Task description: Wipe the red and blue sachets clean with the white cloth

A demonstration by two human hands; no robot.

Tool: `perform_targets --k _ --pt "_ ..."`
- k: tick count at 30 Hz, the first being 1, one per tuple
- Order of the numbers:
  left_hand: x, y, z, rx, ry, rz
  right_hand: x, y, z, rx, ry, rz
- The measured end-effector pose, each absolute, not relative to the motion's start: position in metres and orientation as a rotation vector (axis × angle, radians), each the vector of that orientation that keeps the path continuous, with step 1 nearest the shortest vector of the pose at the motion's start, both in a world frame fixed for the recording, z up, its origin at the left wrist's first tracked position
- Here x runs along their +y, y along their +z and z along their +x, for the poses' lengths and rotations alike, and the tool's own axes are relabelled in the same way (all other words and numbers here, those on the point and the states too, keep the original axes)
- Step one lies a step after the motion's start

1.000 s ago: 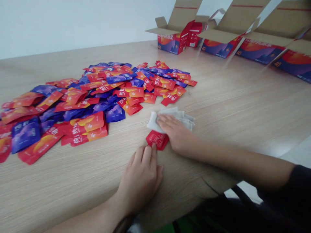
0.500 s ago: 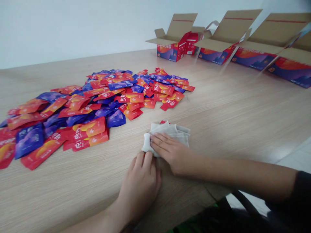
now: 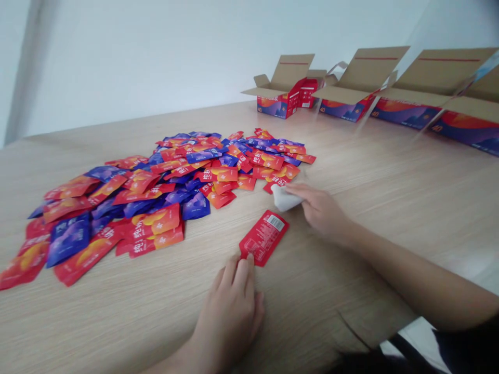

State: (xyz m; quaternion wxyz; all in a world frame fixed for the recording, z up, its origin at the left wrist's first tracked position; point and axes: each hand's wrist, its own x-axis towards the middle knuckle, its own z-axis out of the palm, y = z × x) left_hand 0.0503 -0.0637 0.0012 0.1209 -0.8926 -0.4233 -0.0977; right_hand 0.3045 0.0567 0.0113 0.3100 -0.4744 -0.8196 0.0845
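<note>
Examined: a wood-grain worktop. Along its back edge, towards the right, open printed cartons with brown flaps raised. Left of centre, between back and front edges, a loose heap of red-orange and blue-violet sachets. At the left hand, fingers bent and close together, tips on the near corner of a single red sachet; thumb's part in the hold, cannot tell. At the right hand, fingers closed on a white cloth, just beyond the sachet's far end.

Red sachet located towards the front edge, in front of the heap. Judged light, thin and pliable, with smooth film liable to slip; probably prone to creasing under a hard squeeze. Best taken by the long side edges, near mid-length. Noted lying flat, slanted, barcode panel at the far end, white print below, too small to read.
</note>
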Motion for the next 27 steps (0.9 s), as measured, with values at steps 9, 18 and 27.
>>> perform_targets --k 9,18,27 --pt "-0.061 0.002 0.047 -1.255 -0.285 -2.639 0.087 0.000 0.333 -2.311 0.094 -1.453" --pt "-0.030 0.003 0.033 -1.327 -0.393 -2.748 0.091 0.059 0.392 -1.811 -0.057 -1.911" --pt "-0.017 -0.007 0.030 -1.181 -0.418 -2.627 0.102 0.021 0.413 -1.983 0.072 -2.077"
